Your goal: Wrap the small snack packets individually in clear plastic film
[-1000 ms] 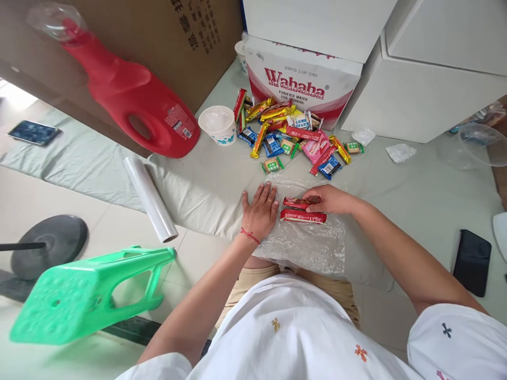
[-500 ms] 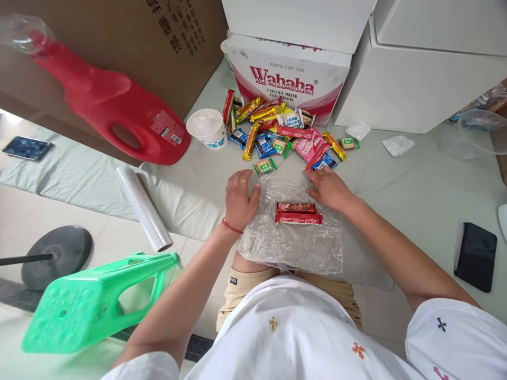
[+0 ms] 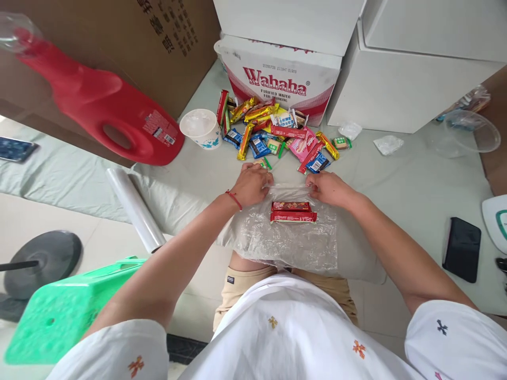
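A sheet of clear plastic film lies spread on the table's near edge, its lower part over my lap. Two red-wrapped snack bars rest side by side on it. My left hand pinches the film's far left edge, fingers curled. At the far right edge, my right hand grips the film with bent fingers. Just beyond my left hand, a green-wrapped biscuit is partly covered by the fingers. A pile of small wrapped snacks sits past both hands.
Behind the pile stands a Wahaha carton. To the left are a paper cup, a red jug and a roll of film. A green stool stands on the floor. A black phone lies at right.
My left hand has moved right and its fingers have closed on the film's far edge. My right hand's fingers have curled in on the film. The view has shifted slightly.
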The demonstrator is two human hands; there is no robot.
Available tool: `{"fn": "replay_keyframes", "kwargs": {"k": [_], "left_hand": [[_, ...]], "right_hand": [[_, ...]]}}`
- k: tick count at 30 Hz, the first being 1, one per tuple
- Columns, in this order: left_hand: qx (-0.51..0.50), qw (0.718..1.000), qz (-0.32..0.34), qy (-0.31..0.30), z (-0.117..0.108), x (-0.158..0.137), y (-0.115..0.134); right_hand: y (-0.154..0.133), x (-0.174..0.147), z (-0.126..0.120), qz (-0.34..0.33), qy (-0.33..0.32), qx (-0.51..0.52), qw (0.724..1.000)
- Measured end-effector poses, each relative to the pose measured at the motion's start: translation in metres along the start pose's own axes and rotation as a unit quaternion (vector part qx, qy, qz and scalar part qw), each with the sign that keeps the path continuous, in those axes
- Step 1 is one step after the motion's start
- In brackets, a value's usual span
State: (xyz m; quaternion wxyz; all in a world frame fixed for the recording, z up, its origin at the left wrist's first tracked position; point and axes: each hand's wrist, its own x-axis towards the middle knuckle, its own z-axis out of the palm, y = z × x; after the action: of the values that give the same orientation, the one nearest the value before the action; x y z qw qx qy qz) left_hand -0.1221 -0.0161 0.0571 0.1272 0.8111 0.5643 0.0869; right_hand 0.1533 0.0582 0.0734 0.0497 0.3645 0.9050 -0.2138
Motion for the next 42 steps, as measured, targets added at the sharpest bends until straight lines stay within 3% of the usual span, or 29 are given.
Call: {"fn": "replay_keyframes", "kwargs": {"k": [5, 10, 14, 17, 19, 23, 25, 27, 29, 32, 36, 39, 42], "left_hand": [[0.012, 0.995, 0.100, 0.026, -0.017, -0.042, 0.009], [0.049, 0.983, 0.175, 0.008, -0.002, -0.086, 0.022], [0.026, 0.980, 0.197, -0.021, 0.014, -0.110, 0.028], [-0.006, 0.983, 0.180, -0.023, 0.016, -0.125, 0.030], [-0.024, 0.985, 0.168, 0.005, 0.012, -0.132, 0.031], [-0.058, 0.978, 0.154, 0.127, 0.002, -0.131, 0.041], [-0.063, 0.976, 0.145, 0.153, 0.000, -0.119, 0.050], [-0.059, 0.982, 0.129, 0.122, 0.003, -0.103, 0.059], [-0.049, 0.992, 0.110, 0.049, 0.009, -0.088, 0.066], [-0.036, 0.994, 0.094, -0.038, 0.020, -0.075, 0.069], [-0.038, 0.994, 0.091, -0.054, 0.025, -0.072, 0.067], [-0.054, 0.993, 0.091, -0.055, 0.024, -0.070, 0.067], [-0.131, 0.985, 0.091, -0.063, 0.022, -0.062, 0.065]], "right_hand": [[-0.008, -0.042, -0.001, -0.072, 0.064, -0.028, 0.995], [-0.006, -0.085, 0.029, -0.139, 0.083, -0.026, 0.986], [-0.001, -0.114, 0.054, -0.118, 0.070, -0.016, 0.990], [-0.010, -0.141, 0.063, -0.079, 0.118, 0.024, 0.990], [-0.024, -0.160, 0.069, -0.070, 0.153, 0.047, 0.985], [-0.061, -0.180, 0.095, -0.101, 0.171, 0.030, 0.980], [-0.074, -0.180, 0.110, -0.096, 0.179, 0.009, 0.979], [-0.081, -0.177, 0.121, -0.084, 0.182, 0.005, 0.980], [-0.085, -0.174, 0.124, -0.080, 0.174, 0.020, 0.981], [-0.085, -0.171, 0.112, -0.084, 0.165, 0.073, 0.980], [-0.081, -0.155, 0.071, -0.089, 0.146, 0.186, 0.968], [-0.071, -0.123, 0.038, -0.067, 0.144, 0.234, 0.959], [-0.057, -0.077, 0.023, 0.000, 0.164, 0.235, 0.958]]}}
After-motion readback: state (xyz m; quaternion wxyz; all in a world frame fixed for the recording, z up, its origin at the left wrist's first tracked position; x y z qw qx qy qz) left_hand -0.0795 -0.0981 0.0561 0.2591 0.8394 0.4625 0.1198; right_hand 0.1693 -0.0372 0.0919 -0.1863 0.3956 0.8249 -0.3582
